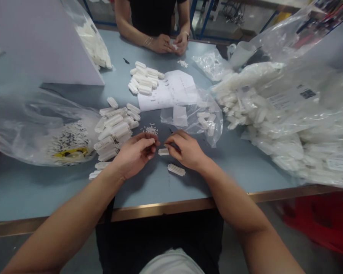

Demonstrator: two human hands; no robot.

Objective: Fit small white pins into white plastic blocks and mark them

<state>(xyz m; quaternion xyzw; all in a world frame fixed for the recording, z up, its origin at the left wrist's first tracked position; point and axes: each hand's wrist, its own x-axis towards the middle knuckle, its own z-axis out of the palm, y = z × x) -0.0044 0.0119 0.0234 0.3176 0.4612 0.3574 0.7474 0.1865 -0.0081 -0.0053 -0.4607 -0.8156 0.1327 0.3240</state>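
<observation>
My left hand (135, 155) and my right hand (187, 150) hover over the blue-grey table (148, 190), their fingertips pinched close together. Whatever they pinch is too small to make out. A white plastic connector housing (163, 152) lies just below the gap between my hands, and a second one (176, 169) lies nearer my right wrist. Beside my left hand is a heap of similar housings (112, 129). A small scatter of tiny white pieces (151, 130) sits just above my left fingers.
A co-worker's hands (171, 43) work at the far side. Another housing pile (143, 78) lies by papers (167, 91). Plastic bags (282, 114) of white parts bulk rightward, and another bag (42, 129) lies left. A grey board (40, 42) stands far left. A red crate (320, 220) sits below the table's near edge.
</observation>
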